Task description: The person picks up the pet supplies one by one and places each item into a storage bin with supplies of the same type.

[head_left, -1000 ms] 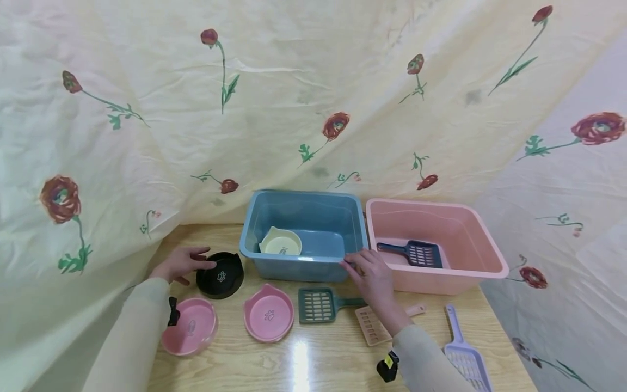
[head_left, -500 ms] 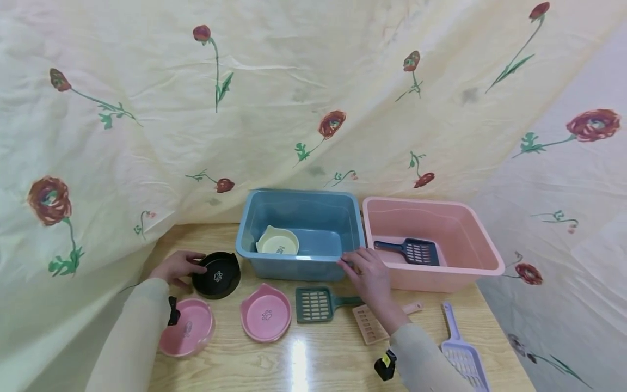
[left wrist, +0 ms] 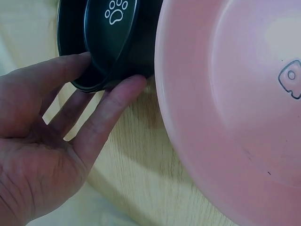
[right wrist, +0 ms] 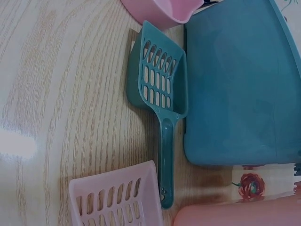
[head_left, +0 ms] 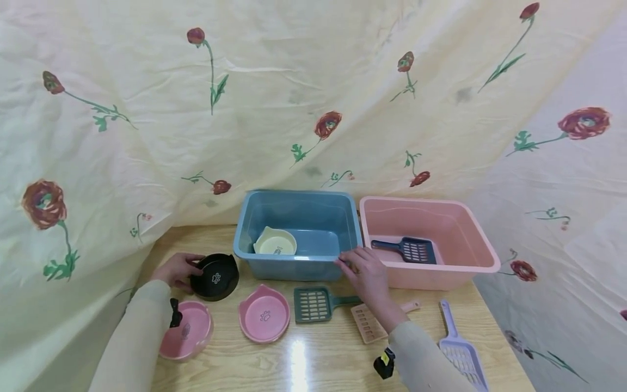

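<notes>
At the black bowl (left wrist: 113, 42), only left wrist shows the hand's (left wrist: 44, 153) palm.

My left forearm (head_left: 132, 332) comes up from the lower edge of the head view, slanting inward, its pale sleeve covering it to the wrist (head_left: 159, 276). Beyond, my left hand (head_left: 177, 270) points to the right in a pinch; the left wrist view shows my palm (left wrist: 40, 174) facing the camera, fingers (left wrist: 109, 104) bent towards one another. My right forearm (head_left: 428, 356), sleeved alike, slants up and inward, leaving the wrist (head_left: 394, 317) bare. My right hand (head_left: 364, 272) shows its back, fingers curled down and thumb close below them, pinching too. Both arms reach forward, hands well apart.
</notes>
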Tool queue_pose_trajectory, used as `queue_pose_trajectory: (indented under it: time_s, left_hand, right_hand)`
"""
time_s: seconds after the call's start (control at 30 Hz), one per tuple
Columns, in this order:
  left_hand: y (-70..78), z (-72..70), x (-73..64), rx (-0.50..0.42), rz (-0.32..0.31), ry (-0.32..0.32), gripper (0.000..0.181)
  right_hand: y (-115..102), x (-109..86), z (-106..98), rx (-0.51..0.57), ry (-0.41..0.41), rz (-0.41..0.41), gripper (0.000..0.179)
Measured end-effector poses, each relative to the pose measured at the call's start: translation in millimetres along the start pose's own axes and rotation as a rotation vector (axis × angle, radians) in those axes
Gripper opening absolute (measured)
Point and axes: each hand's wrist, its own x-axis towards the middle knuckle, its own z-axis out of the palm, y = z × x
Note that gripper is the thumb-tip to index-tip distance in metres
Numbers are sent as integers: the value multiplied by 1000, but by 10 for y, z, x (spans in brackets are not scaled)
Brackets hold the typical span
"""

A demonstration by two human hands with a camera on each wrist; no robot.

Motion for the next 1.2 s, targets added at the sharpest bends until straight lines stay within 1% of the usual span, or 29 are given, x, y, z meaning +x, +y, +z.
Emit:
queue_pose_trajectory:
  time_s: [0.13, 0.27, 0.47, 0.57, 0.63, 0.73, 0.8, 0.87, 1.03, 1.1, 1.2]
  left_hand:
    - [-63, -36, -3, -17, 5, -4, 60]
    - [-96, -73, -25, -3, 19, -4, 59]
    - [-85, -124, -56, 29, 63, -8, 60]
    - [-52, -167, -83, 30, 89, -6, 61]
    - [-4, -210, -111, 37, 121, -18, 61]
    - [106, -288, -168, 44, 138, -22, 62]
    - [195, -352, -216, 67, 144, -30, 63]
    - [279, -434, -285, 86, 136, -18, 62]
    - [522, -634, -461, 111, 151, -12, 60]
    - [624, -699, -536, 128, 164, -9, 59]
    - [760, -777, -647, 159, 169, 12, 59]
  right_hand:
    - [-20, 26, 17, 6, -2, -15, 16]
    - [-48, 48, 26, 14, -1, -21, 16]
    - [-55, 41, 38, 27, 21, -25, 16]
    - [-49, 31, 39, 33, 27, -23, 16]
    - [-43, 23, 37, 33, 34, -18, 16]
    - [-37, 7, 31, 32, 39, -8, 16]
    - [-36, -5, 26, 30, 38, 1, 16]
    - [-40, -15, 27, 33, 35, 1, 16]
    - [-32, -29, 39, 32, 42, -6, 17]
    - [-24, -30, 44, 31, 53, -10, 17]
    - [-19, -26, 48, 32, 61, -15, 17]
